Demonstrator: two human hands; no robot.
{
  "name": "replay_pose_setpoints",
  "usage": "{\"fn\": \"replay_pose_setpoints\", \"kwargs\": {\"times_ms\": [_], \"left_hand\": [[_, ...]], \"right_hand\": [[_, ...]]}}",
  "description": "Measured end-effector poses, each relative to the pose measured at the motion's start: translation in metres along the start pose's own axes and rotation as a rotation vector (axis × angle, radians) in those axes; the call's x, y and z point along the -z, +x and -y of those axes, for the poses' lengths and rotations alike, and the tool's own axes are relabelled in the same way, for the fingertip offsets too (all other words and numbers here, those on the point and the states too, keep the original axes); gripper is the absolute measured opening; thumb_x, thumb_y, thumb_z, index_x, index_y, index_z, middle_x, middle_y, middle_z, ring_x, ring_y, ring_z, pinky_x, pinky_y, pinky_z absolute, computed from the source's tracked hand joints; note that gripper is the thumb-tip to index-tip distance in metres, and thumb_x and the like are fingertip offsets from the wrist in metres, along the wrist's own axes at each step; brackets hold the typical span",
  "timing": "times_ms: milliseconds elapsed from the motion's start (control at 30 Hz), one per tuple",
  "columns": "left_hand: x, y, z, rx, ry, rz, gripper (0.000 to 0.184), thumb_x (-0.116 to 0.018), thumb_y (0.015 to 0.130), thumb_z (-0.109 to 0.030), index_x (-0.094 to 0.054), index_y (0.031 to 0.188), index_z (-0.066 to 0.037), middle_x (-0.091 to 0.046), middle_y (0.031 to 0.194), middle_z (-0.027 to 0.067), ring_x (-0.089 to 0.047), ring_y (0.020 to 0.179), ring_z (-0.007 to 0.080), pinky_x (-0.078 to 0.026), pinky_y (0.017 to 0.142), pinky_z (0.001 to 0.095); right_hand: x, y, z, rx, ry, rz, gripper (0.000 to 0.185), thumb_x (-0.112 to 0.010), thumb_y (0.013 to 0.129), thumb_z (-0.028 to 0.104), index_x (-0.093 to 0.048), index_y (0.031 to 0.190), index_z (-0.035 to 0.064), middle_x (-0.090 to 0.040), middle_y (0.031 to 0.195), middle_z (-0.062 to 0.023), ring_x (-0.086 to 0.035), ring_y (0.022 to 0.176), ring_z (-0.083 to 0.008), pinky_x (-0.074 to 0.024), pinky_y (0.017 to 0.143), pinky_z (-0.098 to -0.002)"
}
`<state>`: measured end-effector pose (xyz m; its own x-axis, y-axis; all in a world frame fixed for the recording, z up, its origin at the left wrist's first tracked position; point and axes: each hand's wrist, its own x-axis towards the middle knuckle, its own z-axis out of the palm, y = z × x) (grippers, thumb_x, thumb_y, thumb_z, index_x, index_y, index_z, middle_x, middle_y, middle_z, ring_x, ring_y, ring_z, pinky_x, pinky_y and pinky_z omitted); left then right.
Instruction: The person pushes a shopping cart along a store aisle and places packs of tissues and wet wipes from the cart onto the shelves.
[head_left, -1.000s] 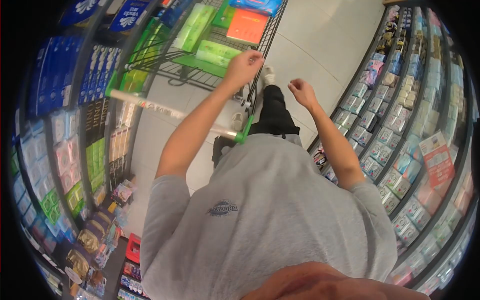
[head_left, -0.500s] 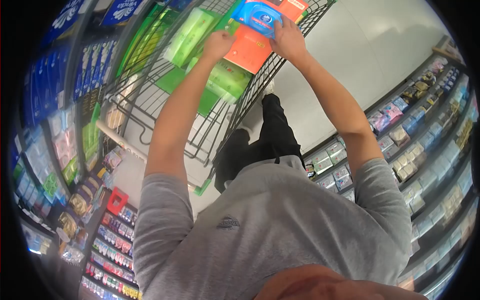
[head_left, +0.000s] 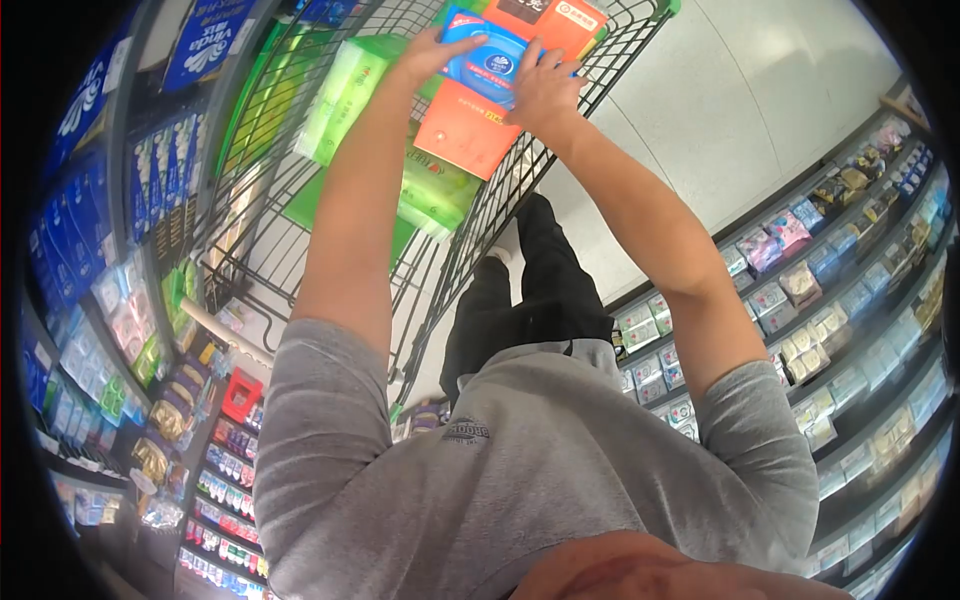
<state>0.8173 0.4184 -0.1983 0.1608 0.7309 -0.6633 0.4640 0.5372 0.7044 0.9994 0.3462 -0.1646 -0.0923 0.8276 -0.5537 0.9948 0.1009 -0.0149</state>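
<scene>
A blue pack of wet wipes (head_left: 490,65) lies over an orange box (head_left: 465,132) at the top of the shopping cart (head_left: 350,235). My left hand (head_left: 425,58) grips the pack's left edge, thumb across its top and the other fingers mostly hidden. At the right edge, my right hand (head_left: 550,95) holds the same pack with fingers bent over it. Green-and-white tissue packs (head_left: 340,100) sit to the left of the orange box, and another green tissue pack (head_left: 435,190) is below it. Behind the wipes, a second orange package (head_left: 545,22) shows.
Shelves of blue tissue packages (head_left: 75,245) rise on the left. Along the right run shelves of small packaged goods (head_left: 790,285). A red basket-like item (head_left: 241,393) stands at lower left. Pale tiled floor (head_left: 720,130) lies between the cart and the right shelves.
My left hand has moved from the orange box's edge onto the wipes pack, its thumb now across the top. The pack and my right hand have shifted slightly left and down in view.
</scene>
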Motion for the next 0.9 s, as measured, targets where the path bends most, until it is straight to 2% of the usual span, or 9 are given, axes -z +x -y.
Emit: {"fn": "replay_pose_setpoints", "kwargs": {"times_ms": [167,233,400,467,500,533,633,733,900], "left_hand": [[0.001,0.009,0.021,0.030,-0.013,-0.014,0.087,-0.083,0.070,-0.053,-0.053,0.127,0.004,-0.066,0.113,0.0151,-0.064,0.103,0.0226,-0.049,0.093,0.0376],[0.000,0.008,0.032,0.044,-0.087,-0.102,0.084,-0.084,0.071,-0.048,-0.053,0.125,0.007,-0.066,0.113,0.0156,-0.065,0.102,0.0227,-0.050,0.092,0.0363],[0.020,-0.047,0.024,0.103,-0.276,-0.127,0.078,-0.083,0.074,-0.043,-0.053,0.123,0.009,-0.067,0.111,0.0162,-0.067,0.098,0.0214,-0.053,0.091,0.0347],[0.041,-0.083,0.015,0.174,-0.310,0.015,0.077,-0.083,0.074,-0.043,-0.054,0.122,0.010,-0.067,0.112,0.0160,-0.067,0.098,0.0201,-0.053,0.092,0.0344],[0.051,-0.109,0.002,0.193,-0.323,0.030,0.071,-0.081,0.077,-0.040,-0.056,0.125,0.005,-0.067,0.114,0.0136,-0.067,0.100,0.0192,-0.053,0.092,0.0339],[0.057,-0.125,0.006,0.186,-0.337,-0.018,0.071,-0.081,0.077,-0.040,-0.056,0.125,0.005,-0.067,0.114,0.0136,-0.067,0.100,0.0192,-0.053,0.092,0.0339],[0.073,-0.186,0.012,0.000,-0.516,-0.010,0.062,-0.079,0.079,-0.033,-0.056,0.128,-0.003,-0.066,0.117,0.0099,-0.066,0.102,0.0192,-0.052,0.093,0.0326],[0.075,-0.260,0.015,-0.072,-0.625,-0.159,0.062,-0.080,0.078,-0.031,-0.056,0.128,-0.004,-0.066,0.117,0.0086,-0.065,0.103,0.0195,-0.053,0.092,0.0332],[0.058,-0.399,0.031,-0.143,-0.837,-0.479,0.059,-0.082,0.075,-0.024,-0.057,0.120,0.003,-0.067,0.111,0.0144,-0.067,0.096,0.0199,-0.056,0.083,0.0323]], "right_hand": [[0.000,0.006,0.000,0.009,-0.007,-0.011,0.093,-0.069,0.079,0.030,-0.019,0.148,-0.0078,-0.046,0.130,-0.0334,-0.051,0.116,-0.0535,-0.0459,0.090,-0.0662],[0.002,0.005,-0.001,0.044,-0.005,-0.031,0.092,-0.071,0.077,0.030,-0.022,0.146,-0.0073,-0.049,0.127,-0.0313,-0.052,0.114,-0.0510,-0.0465,0.089,-0.0643],[0.020,-0.013,-0.001,0.217,0.042,-0.066,0.092,-0.075,0.069,0.028,-0.030,0.143,-0.0031,-0.054,0.120,-0.0249,-0.057,0.109,-0.0423,-0.0473,0.088,-0.0559],[0.036,-0.027,0.002,0.329,0.035,-0.151,0.093,-0.076,0.065,0.027,-0.032,0.143,0.0009,-0.056,0.118,-0.0215,-0.059,0.105,-0.0370,-0.0465,0.088,-0.0496],[0.044,-0.034,0.004,0.380,0.070,-0.190,0.092,-0.076,0.063,0.026,-0.034,0.142,0.0032,-0.056,0.118,-0.0210,-0.059,0.106,-0.0370,-0.0463,0.090,-0.0502],[0.051,-0.043,0.006,0.425,0.063,-0.209,0.092,-0.076,0.063,0.026,-0.034,0.142,0.0032,-0.056,0.118,-0.0210,-0.059,0.106,-0.0370,-0.0463,0.090,-0.0502],[0.074,-0.070,0.021,0.645,0.204,-0.363,0.090,-0.078,0.064,0.030,-0.038,0.142,0.0080,-0.056,0.116,-0.0209,-0.057,0.106,-0.0405,-0.0456,0.090,-0.0540],[0.103,-0.101,0.045,0.811,0.250,-0.362,0.090,-0.080,0.066,0.035,-0.039,0.142,0.0115,-0.056,0.115,-0.0201,-0.056,0.108,-0.0413,-0.0442,0.092,-0.0545],[0.130,-0.173,0.085,1.142,0.280,-0.297,0.099,-0.086,0.062,0.035,-0.038,0.145,0.0097,-0.053,0.126,-0.0219,-0.052,0.116,-0.0400,-0.0410,0.098,-0.0521]]}}
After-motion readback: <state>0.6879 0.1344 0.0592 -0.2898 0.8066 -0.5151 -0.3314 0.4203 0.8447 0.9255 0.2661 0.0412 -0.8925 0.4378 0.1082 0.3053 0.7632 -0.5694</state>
